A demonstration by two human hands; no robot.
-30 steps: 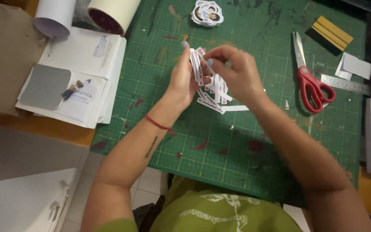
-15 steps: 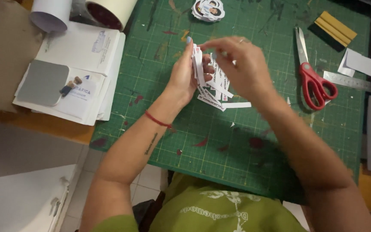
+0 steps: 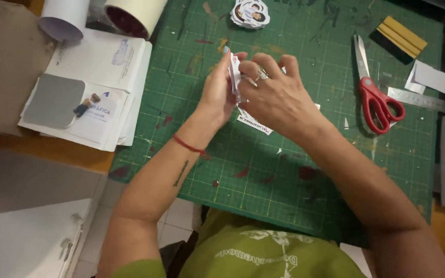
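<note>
Both my hands meet over a green cutting mat point(image 3: 263, 170). My left hand point(image 3: 216, 92) holds a small stack of white cut-out stickers point(image 3: 234, 72) upright on edge, thumb and fingers clamped on it. My right hand point(image 3: 276, 95), with a ring on one finger, closes over the same stack from the right and hides most of it. A few more white cut-outs point(image 3: 256, 123) lie on the mat just under my hands. A red thread bracelet circles my left wrist.
Red-handled scissors point(image 3: 374, 92) lie on the mat at right, a metal ruler point(image 3: 418, 99) and a yellow-and-black squeegee point(image 3: 400, 38) beyond. A pile of round stickers point(image 3: 251, 13) sits at the top. Papers, a grey pad point(image 3: 52, 100) and paper rolls point(image 3: 130, 13) lie left.
The fanned stickers have been gathered into a tight upright stack. My right hand has slid left over them, covering the stack.
</note>
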